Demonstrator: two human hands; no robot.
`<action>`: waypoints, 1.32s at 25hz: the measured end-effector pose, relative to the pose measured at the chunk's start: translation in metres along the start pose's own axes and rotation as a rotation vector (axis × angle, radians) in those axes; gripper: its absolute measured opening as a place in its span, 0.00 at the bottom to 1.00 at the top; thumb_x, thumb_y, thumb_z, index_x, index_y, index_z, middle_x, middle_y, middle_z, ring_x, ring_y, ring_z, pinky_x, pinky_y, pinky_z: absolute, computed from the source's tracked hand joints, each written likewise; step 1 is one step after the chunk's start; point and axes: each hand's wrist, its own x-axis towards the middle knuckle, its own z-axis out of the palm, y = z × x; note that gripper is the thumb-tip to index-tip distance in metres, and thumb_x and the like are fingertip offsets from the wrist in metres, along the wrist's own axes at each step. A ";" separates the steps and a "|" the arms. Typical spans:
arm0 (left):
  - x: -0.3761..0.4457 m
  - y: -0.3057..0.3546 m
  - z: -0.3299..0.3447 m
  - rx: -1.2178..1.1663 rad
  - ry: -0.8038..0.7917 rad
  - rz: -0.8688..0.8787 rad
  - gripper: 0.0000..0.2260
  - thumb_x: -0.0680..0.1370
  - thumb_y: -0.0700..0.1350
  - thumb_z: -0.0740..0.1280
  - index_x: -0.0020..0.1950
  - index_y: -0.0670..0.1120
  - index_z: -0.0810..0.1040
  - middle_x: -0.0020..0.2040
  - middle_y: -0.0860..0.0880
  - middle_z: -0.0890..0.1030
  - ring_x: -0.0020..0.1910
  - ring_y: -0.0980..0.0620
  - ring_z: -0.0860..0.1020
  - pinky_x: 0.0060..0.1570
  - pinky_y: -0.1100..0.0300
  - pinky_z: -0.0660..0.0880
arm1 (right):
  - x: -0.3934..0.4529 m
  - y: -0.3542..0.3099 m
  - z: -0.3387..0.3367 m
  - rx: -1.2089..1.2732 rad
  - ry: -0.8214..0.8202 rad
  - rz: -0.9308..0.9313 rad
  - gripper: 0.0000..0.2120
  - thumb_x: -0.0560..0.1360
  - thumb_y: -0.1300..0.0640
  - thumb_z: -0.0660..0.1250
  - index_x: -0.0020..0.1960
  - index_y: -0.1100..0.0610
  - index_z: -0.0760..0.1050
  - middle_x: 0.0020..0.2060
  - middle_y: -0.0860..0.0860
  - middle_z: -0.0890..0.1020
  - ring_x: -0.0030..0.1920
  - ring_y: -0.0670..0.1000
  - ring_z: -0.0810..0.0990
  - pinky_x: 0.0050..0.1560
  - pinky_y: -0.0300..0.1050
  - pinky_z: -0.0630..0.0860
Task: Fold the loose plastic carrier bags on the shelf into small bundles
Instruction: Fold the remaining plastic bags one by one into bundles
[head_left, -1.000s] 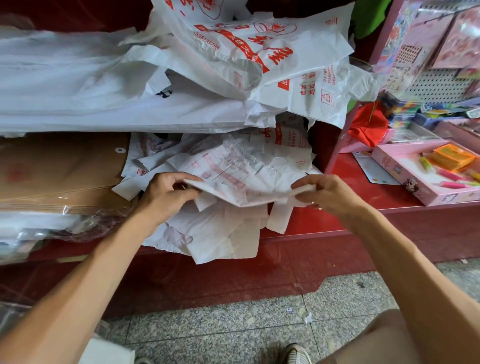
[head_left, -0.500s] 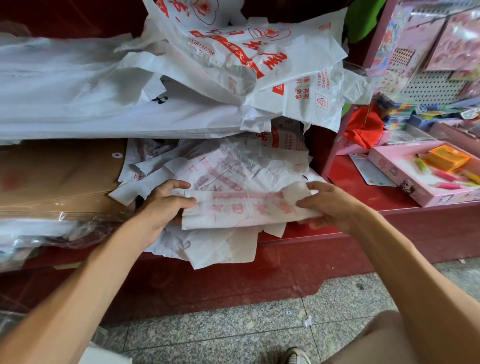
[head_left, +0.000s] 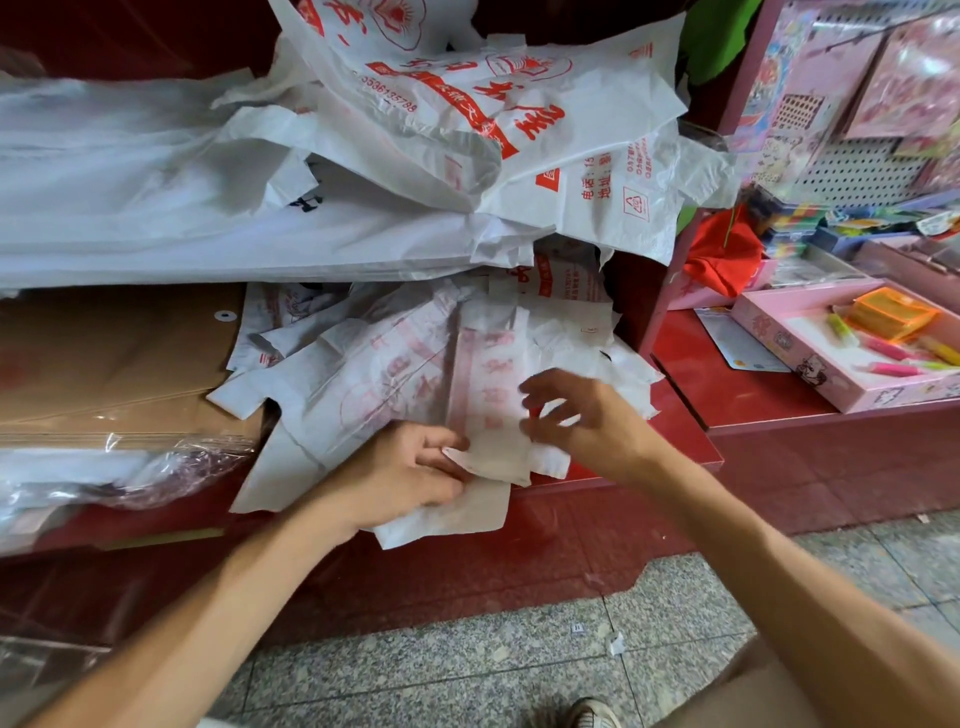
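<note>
Red shelf (head_left: 670, 447), front edge: one folded white carrier bag (head_left: 493, 410) with faded red print, lying as a narrow strip on a heap of loose bags (head_left: 353, 374); left hand (head_left: 400, 475) pinches its near corner between thumb and curled fingers, right hand (head_left: 582, 415) hovers just over its right side, blurred, fingers loosely spread and holding nothing. Above: larger stack of white bags (head_left: 467, 119) with bright red lettering; to the left, brown envelopes (head_left: 114, 353) in clear wrap. Right-hand shelf: pink box (head_left: 810, 358) of coloured pens, red cloth (head_left: 722, 254) behind it; grey speckled floor (head_left: 467, 670) below.
</note>
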 end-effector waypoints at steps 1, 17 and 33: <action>0.003 -0.003 0.005 0.150 0.050 0.080 0.13 0.72 0.36 0.74 0.51 0.53 0.82 0.38 0.57 0.85 0.40 0.59 0.82 0.44 0.62 0.77 | -0.005 -0.008 0.009 -0.118 -0.119 -0.069 0.21 0.74 0.49 0.72 0.65 0.48 0.73 0.57 0.40 0.79 0.50 0.42 0.79 0.50 0.39 0.76; 0.017 -0.013 0.005 0.190 0.419 0.124 0.05 0.76 0.46 0.72 0.40 0.49 0.83 0.35 0.55 0.84 0.38 0.56 0.82 0.41 0.58 0.76 | -0.001 -0.002 0.022 -0.234 -0.091 -0.118 0.12 0.74 0.57 0.67 0.57 0.52 0.77 0.43 0.47 0.83 0.42 0.46 0.81 0.41 0.44 0.78; 0.025 -0.026 0.003 0.811 0.242 0.146 0.36 0.65 0.72 0.55 0.65 0.53 0.76 0.57 0.57 0.72 0.59 0.52 0.72 0.60 0.50 0.69 | 0.011 0.010 0.036 -0.579 0.024 -0.216 0.13 0.76 0.46 0.66 0.57 0.50 0.79 0.57 0.46 0.77 0.54 0.51 0.75 0.48 0.49 0.75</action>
